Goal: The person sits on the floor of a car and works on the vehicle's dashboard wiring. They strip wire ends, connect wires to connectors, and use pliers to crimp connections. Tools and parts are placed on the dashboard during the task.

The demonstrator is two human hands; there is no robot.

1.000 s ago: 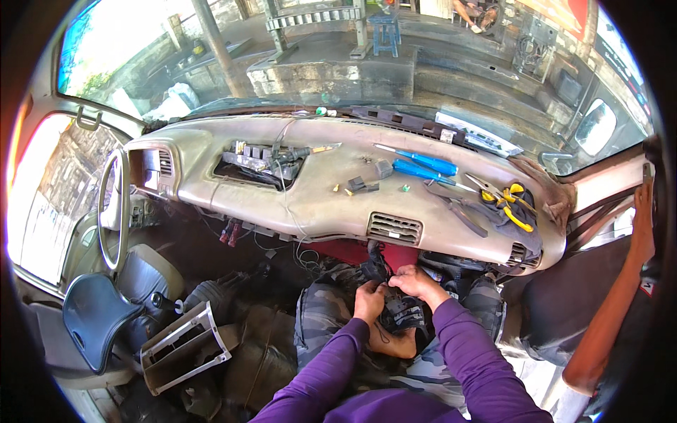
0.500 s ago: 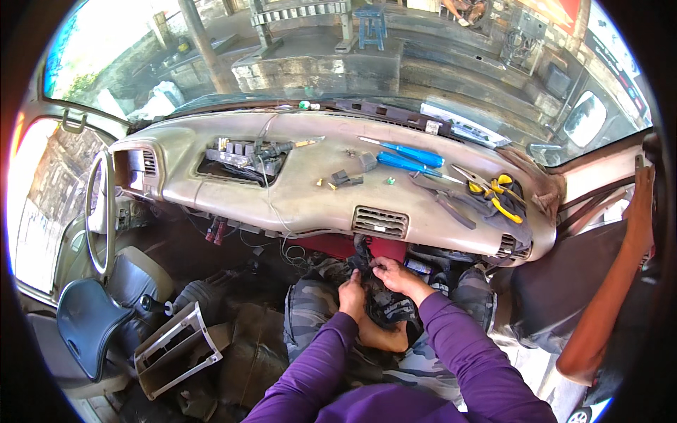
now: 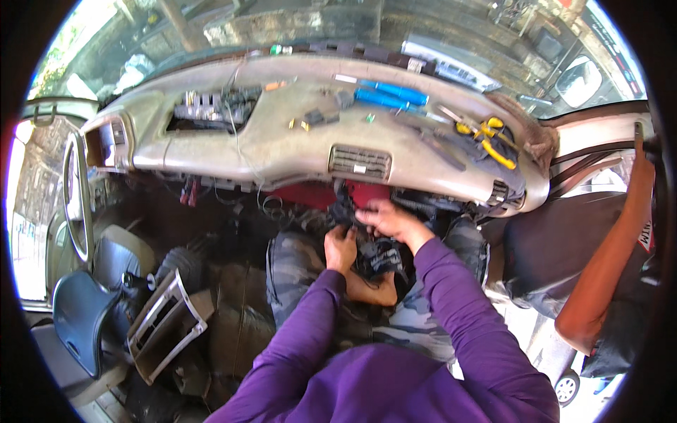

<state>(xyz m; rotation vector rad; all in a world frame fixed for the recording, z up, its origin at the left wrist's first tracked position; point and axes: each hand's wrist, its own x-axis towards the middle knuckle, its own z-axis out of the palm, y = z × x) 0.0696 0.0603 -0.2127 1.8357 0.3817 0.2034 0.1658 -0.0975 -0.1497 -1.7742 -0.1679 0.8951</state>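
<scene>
Below the dashboard's middle vent, both my hands work close together at a dark bundle (image 3: 343, 203) that looks like wiring. My left hand (image 3: 340, 249) is closed, thumb and fingertips together at its lower end. Slightly higher and to the right, my right hand (image 3: 392, 220) has its fingers bent toward the same bundle, also closed. What lies between either hand's fingertips is too small and dark to make out. Under my hands are my bare leg (image 3: 374, 289) and a dark sandal (image 3: 381, 255), with my camouflage trousers (image 3: 296, 264) around them.
On the dashboard (image 3: 282, 151) lie blue-handled screwdrivers (image 3: 391, 94), yellow-handled pliers (image 3: 486, 134), small dark connectors (image 3: 321, 115) and an open cavity with a fuse box (image 3: 211, 109). A loose trim frame (image 3: 169, 324) and a steering wheel (image 3: 76, 197) are at left.
The view has tilted down, so the dashboard sits higher. My right hand has lifted slightly from the left one, and its fingers have shifted; the left stays closed.
</scene>
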